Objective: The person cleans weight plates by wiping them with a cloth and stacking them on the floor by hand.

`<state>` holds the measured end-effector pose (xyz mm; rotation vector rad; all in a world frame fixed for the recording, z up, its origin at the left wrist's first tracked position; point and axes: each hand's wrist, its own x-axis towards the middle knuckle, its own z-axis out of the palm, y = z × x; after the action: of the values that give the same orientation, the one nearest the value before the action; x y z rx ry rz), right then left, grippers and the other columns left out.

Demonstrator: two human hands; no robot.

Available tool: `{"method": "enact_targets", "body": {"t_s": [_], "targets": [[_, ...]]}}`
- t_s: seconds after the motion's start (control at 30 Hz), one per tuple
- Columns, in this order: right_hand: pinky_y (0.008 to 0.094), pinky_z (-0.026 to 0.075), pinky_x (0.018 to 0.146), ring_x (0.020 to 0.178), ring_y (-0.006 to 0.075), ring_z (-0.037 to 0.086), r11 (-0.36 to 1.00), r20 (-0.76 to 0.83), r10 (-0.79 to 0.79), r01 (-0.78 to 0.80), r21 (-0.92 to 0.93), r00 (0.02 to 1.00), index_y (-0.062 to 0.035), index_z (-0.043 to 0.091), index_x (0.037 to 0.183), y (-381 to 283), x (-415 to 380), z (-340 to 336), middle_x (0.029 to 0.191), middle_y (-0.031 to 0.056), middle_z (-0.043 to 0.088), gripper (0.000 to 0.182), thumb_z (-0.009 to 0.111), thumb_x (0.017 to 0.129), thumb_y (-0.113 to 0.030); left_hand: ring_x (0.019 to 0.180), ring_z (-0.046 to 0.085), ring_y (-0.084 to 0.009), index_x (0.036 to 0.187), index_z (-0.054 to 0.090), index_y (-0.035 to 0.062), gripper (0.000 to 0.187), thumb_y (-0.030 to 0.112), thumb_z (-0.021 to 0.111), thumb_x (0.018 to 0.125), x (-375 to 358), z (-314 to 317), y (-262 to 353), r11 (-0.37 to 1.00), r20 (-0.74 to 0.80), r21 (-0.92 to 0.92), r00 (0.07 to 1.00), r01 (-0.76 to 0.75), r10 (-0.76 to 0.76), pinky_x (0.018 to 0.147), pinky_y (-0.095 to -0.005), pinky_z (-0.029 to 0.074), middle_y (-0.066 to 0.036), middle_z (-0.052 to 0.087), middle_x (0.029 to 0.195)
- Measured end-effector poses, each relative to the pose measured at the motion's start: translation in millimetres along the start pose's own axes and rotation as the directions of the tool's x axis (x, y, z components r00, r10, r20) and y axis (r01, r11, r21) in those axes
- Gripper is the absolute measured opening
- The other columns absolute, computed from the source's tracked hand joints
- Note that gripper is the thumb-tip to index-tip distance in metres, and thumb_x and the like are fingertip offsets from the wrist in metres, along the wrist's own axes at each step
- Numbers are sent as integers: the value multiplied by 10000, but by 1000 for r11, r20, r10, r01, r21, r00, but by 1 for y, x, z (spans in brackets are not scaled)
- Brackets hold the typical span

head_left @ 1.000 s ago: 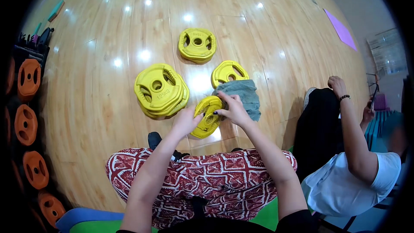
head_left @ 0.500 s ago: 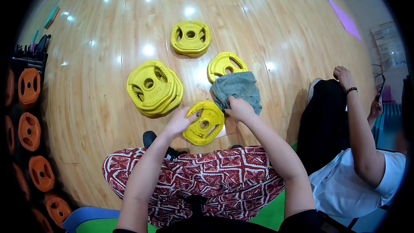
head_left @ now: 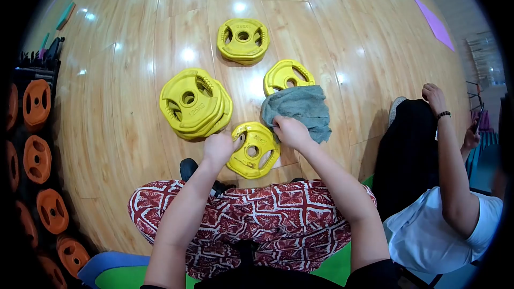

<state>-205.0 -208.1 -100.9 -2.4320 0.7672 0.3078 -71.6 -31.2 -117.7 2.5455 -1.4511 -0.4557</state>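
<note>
My left hand (head_left: 218, 150) closes round the left grip of a yellow weight plate (head_left: 262, 167), which is held in front of my knees. With my right hand (head_left: 293, 132) I pinch the near left edge of a grey-green cloth (head_left: 300, 106), beside the plate's upper right rim. The cloth partly covers another yellow plate (head_left: 276, 77) lying on the floor. Left of these stands a stack of yellow plates (head_left: 179, 112), the top one marked 1.25KG. Farther off is a smaller pile of yellow plates (head_left: 243, 48).
A rack of orange weight plates (head_left: 37, 158) lines the left side. On the right sits another person in a white shirt (head_left: 428, 230), one hand (head_left: 433, 95) on a knee. A purple mat (head_left: 433, 23) lies on the wooden floor (head_left: 123, 144) at far right.
My right hand has shifted slightly left and up along the cloth. My left fingers have curled more tightly round the plate's grip. The view has tilted a little.
</note>
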Motion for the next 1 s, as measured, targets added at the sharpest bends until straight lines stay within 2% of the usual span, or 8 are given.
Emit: {"method": "enact_targets", "body": {"t_s": [0.1,0.27,0.4,0.53,0.73,0.8,0.83,1.0], "targets": [[421,454,696,793,341,574,993,-20,-61,63,100,998,-33,559,867,5,1,-3,824,189,597,171,503,740,-133,503,584,-293,656,565,6,439,423,518,784,0,3,-1,999,-55,25,998,-31,32,480,-378,485,-163,558,533],[421,452,704,796,348,569,995,180,-84,73,67,980,-36,570,893,16,-1,-11,840,196,593,187,493,765,-149,508,596,-257,649,587,35,423,437,537,769,5,9,-1,995,-25,104,1000,-8,11,477,-344,486,-127,577,546],[431,450,689,781,342,570,986,77,-130,121,117,988,-49,539,908,7,-6,8,842,187,591,180,492,783,-168,528,609,-235,650,606,61,418,459,543,762,7,18,5,982,-21,167,996,86,-84,492,-329,492,-107,596,565],[454,443,640,759,342,569,988,53,-154,155,-21,987,-91,445,939,-5,-7,13,831,161,582,190,493,815,-227,531,612,-229,642,606,67,411,453,540,767,9,14,10,973,38,197,991,121,-131,498,-321,496,-109,598,564],[454,439,633,736,348,568,979,-30,-141,144,143,990,-101,460,922,-2,10,21,786,168,589,201,504,818,-267,644,598,-250,860,567,15,439,441,559,755,-9,-10,45,977,8,111,983,184,-186,521,-338,497,-115,582,667],[454,437,638,735,348,570,986,-64,-27,37,163,998,-91,474,901,-14,19,21,766,169,590,202,508,818,-273,850,527,-235,1030,508,-1,581,467,601,699,-23,-3,58,993,-69,28,991,114,-112,627,-333,501,-105,529,869],[454,437,638,735,348,570,986,-59,-31,40,164,998,-91,474,901,-15,21,18,766,169,590,202,508,818,-273,908,450,-209,1092,481,11,704,538,607,641,-25,1,62,986,-4,36,987,161,-161,706,-325,452,-76,466,945],[446,452,613,727,334,577,995,-46,-94,96,22,994,-81,477,864,-8,17,19,764,155,596,182,453,841,-260,833,443,-202,1093,481,29,757,598,583,604,-31,36,57,989,-207,119,976,91,-65,686,-332,342,-70,471,897]]}}
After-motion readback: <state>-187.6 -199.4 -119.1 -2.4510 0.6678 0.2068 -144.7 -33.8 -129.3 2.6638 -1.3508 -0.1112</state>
